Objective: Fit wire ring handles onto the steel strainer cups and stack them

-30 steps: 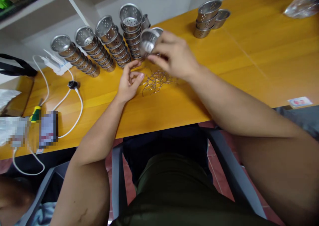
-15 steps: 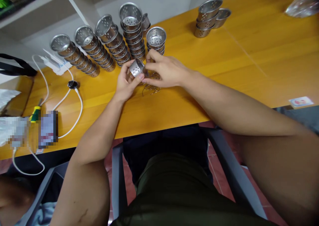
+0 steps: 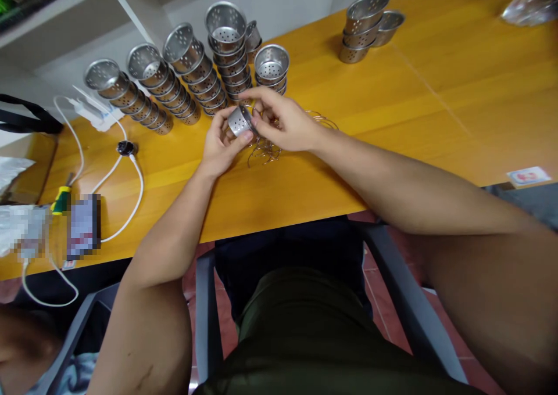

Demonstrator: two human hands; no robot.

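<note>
A small perforated metal cup [image 3: 239, 121] is tilted on its side, its open end facing right. My left hand [image 3: 219, 143] is closed around it, thumb along the lower side. My right hand [image 3: 283, 121] is at the cup's open end, thumb against the rim, forefinger reaching over the top, other fingers curled. Whether a wire is also between these fingers is hidden. Bent thin wires [image 3: 264, 151] lie under and beside my right hand, and more curved wires [image 3: 322, 119] show behind its wrist.
Leaning stacks of perforated metal cups [image 3: 226, 32] stand along the back, with a shorter stack [image 3: 272, 64] behind my right hand. Another cup group [image 3: 365, 29] is farther right. White cables [image 3: 142, 191], a screwdriver [image 3: 61, 200] and a blurred dark device [image 3: 82, 226] lie at left.
My right forefinger has lifted and stretched leftward over the cup's top, and the thumb has moved up to the rim. Wires behind the right wrist now show. The left hand keeps its hold.
</note>
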